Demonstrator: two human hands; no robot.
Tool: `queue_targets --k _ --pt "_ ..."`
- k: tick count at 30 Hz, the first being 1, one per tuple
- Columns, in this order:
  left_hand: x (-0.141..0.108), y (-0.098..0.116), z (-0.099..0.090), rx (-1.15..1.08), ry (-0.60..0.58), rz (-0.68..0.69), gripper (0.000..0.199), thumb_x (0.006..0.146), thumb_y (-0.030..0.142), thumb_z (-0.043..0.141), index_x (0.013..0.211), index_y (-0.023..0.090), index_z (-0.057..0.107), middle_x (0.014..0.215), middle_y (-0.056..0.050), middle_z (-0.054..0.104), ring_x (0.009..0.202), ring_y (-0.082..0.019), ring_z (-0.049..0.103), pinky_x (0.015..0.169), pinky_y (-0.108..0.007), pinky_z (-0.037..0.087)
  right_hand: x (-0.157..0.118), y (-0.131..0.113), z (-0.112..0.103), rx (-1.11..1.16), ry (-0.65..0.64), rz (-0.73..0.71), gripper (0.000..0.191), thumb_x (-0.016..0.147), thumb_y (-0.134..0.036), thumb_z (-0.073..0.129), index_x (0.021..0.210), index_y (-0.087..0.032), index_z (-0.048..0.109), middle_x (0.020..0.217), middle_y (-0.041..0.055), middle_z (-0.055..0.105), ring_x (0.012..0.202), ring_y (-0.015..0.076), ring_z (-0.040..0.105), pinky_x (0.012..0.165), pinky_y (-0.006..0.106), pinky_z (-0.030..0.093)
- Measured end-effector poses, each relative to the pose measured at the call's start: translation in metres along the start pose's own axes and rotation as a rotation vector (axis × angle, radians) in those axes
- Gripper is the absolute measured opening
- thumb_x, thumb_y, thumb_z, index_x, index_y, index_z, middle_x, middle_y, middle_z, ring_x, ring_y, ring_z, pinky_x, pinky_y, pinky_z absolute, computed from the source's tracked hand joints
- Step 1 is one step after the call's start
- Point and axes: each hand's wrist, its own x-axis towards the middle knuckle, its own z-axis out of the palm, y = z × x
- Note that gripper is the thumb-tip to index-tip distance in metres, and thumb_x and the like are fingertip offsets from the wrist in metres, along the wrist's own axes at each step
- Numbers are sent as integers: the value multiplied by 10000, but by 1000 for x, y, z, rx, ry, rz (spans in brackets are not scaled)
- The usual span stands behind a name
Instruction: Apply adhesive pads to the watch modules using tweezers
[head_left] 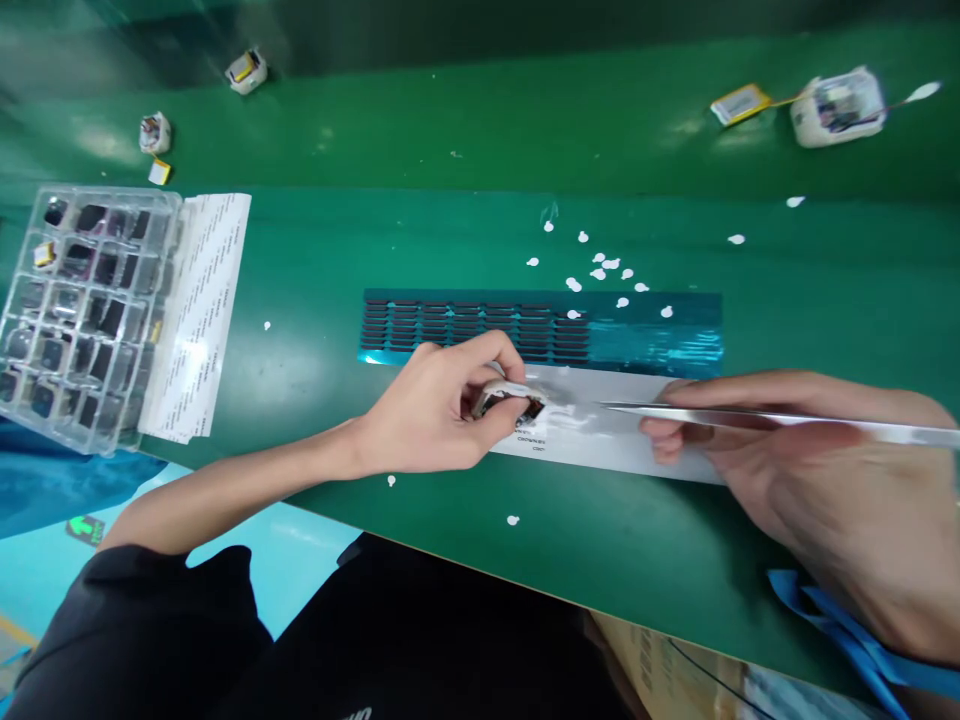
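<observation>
- Work on the small white-shelled device with dark inner parts looks unfinished: its shell is open, near the centre of the view, above the long pale printed sheet.
- Supplies seem partly used: the shiny blue film just beyond the device bears rows of thin dark strips, its 3 o'clock end bare.
- Further open white housings, at 10 o'clock and 2 o'clock on the green worktop, appear uncompleted too.
- Left hand: thumb and fingers pinched narrowly around the device.
- Right hand: closed around slim silver metal tweezers, tips towards 9 o'clock, apart from the device; whether they grip anything, I cannot tell.
</observation>
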Motion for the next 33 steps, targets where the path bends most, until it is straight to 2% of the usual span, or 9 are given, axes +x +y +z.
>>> queue_targets --k 1,3,7,11,22,27,30,33 --pt "0 -1 1 -23 23 -9 84 893 201 612 910 202 530 576 75 634 462 -67 517 483 -206 373 1 -1 4 121 -12 30 393 854 -651 769 822 -263 820 650 57 753 502 208 704 507 322 631" --pt "1 -4 3 -47 54 -24 94 888 205 621 909 202 529 618 52 691 478 -76 580 477 -206 387 4 -5 12 201 -21 72 289 868 -530 808 804 -249 812 654 44 757 501 190 706 494 280 621" --pt "1 -4 4 -55 65 -22 100 886 193 626 909 207 530 618 52 707 477 -84 619 460 -204 398 2 -11 24 44 -14 31 276 960 -408 698 759 -247 795 640 12 751 520 149 715 523 213 613" --pt "1 -3 3 -51 69 -12 106 884 177 631 896 210 531 583 64 685 461 -82 612 447 -205 393 -1 -12 25 -89 -2 -6 267 963 -357 681 734 -268 788 657 -23 760 562 114 727 572 160 596" --pt "0 -3 6 -16 90 22 108 898 159 604 924 210 512 590 75 681 441 -71 589 444 -209 390 1 -17 25 -179 -26 1 255 946 -402 687 766 -274 814 684 1 775 587 154 743 567 226 620" --pt "0 -4 6 -35 92 14 112 892 157 610 919 207 513 602 67 688 463 -77 615 447 -200 403 2 -11 21 59 -18 85 256 927 -428 743 747 -258 806 658 31 764 561 180 743 589 262 657" --pt "0 -6 7 -90 85 3 103 901 177 625 925 204 528 613 62 687 483 -84 636 445 -188 422 1 -11 20 140 45 139 316 890 -522 787 754 -237 800 654 51 756 566 195 741 644 319 682" --pt "-1 -3 5 -239 76 13 101 927 201 638 1008 193 578 637 52 685 530 -101 685 469 -182 488 1 -23 19 182 127 115 308 848 -557 824 782 -256 803 653 34 744 590 193 739 691 361 684"
